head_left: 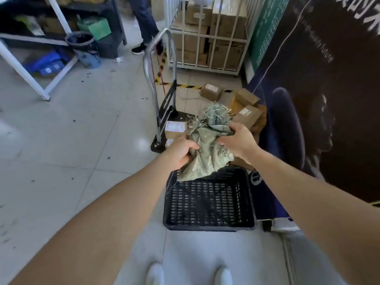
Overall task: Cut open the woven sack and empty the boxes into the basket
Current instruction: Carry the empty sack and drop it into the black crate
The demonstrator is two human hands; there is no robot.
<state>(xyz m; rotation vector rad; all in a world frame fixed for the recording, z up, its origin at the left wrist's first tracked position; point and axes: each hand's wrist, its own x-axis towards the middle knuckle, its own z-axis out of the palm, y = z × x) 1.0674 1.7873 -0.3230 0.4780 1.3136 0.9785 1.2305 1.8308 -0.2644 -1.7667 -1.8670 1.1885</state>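
Note:
A crumpled grey-green woven sack [207, 151] with a frayed, cut end hangs bunched above the far rim of a black plastic basket [209, 202]. My left hand [181, 152] grips the sack's left side. The right side is held by my right hand [238, 140]. No boxes show inside the basket. Brown cardboard boxes [246, 114] lie on the floor beyond the sack. Two more boxes [174, 129] rest on the black deck of a hand trolley.
A hand trolley [158, 83] with a metal handle stands just beyond the basket. A dark printed banner [320, 99] lines the right. A white cage cart of cartons [207, 38] is at the back, a bin [84, 50] and shelving at back left. A person's legs [146, 23] stand behind.

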